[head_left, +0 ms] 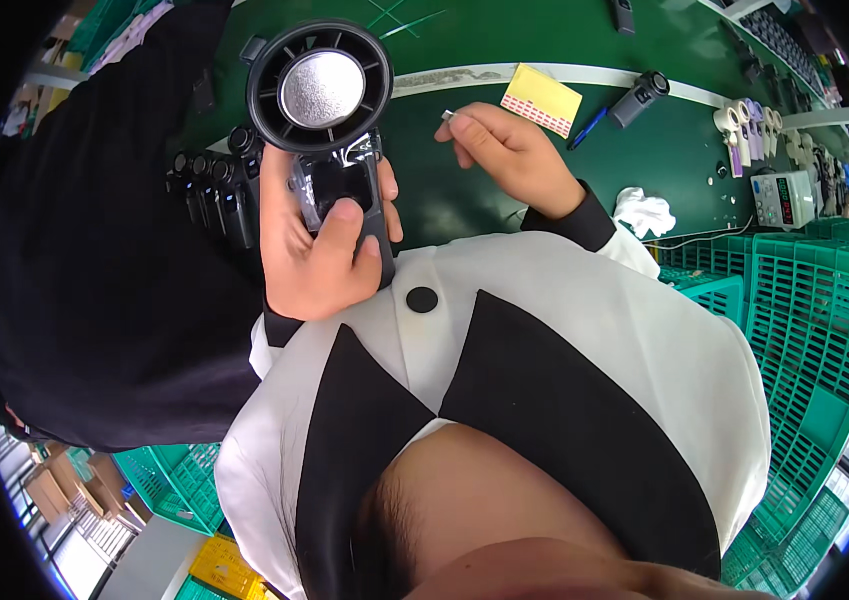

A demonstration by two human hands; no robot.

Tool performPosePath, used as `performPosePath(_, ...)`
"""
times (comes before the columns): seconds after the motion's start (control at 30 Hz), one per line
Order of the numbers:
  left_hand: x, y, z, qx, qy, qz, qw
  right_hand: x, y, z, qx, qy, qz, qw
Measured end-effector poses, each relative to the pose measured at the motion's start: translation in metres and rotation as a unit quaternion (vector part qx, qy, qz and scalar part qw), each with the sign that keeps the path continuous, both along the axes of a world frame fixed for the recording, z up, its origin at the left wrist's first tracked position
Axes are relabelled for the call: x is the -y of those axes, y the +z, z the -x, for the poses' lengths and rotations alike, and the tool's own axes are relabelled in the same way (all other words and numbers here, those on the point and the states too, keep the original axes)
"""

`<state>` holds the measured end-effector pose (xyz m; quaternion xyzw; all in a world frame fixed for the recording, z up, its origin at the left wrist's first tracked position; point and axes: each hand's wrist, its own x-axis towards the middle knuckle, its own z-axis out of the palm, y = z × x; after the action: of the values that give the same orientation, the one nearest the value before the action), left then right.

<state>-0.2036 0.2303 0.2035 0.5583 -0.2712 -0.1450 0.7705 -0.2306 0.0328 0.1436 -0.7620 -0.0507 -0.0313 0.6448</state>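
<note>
My left hand (pixel 319 255) is wrapped round the grey body of a black handheld fan (pixel 274 95), its thumb lying on the dark glossy front. The fan's round head, with a silvery textured disc in the middle, points up at the far end. To the right of it, my right hand (pixel 509 150) pinches a tiny whitish piece (pixel 447 115) between thumb and finger, apart from the fan. What that piece is cannot be made out. Just beyond the right hand lies a yellow sheet (pixel 541 98) with rows of small red-and-white labels.
Several dark fans (pixel 216 190) stand at the left beside a person in black (pixel 114 270). A blue pen (pixel 587 130) and another grey fan (pixel 637 98) lie beyond the sheet. White crumpled tissue (pixel 644 212), a control box (pixel 782 200) and green crates (pixel 809 330) are right.
</note>
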Motion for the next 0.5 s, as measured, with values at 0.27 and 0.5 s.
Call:
performPosePath(0.27, 0.008, -0.004, -0.004, -0.051, -0.034, 0.018, 0.998, 0.004, 0.0, 0.003, -0.009, -0.004, 0.001, 1.0)
performPosePath(0.5, 0.009, -0.009, -0.005, -0.061, -0.033, 0.007, 0.998, 0.005, -0.006, 0.0, 0.002, -0.015, 0.004, 1.0)
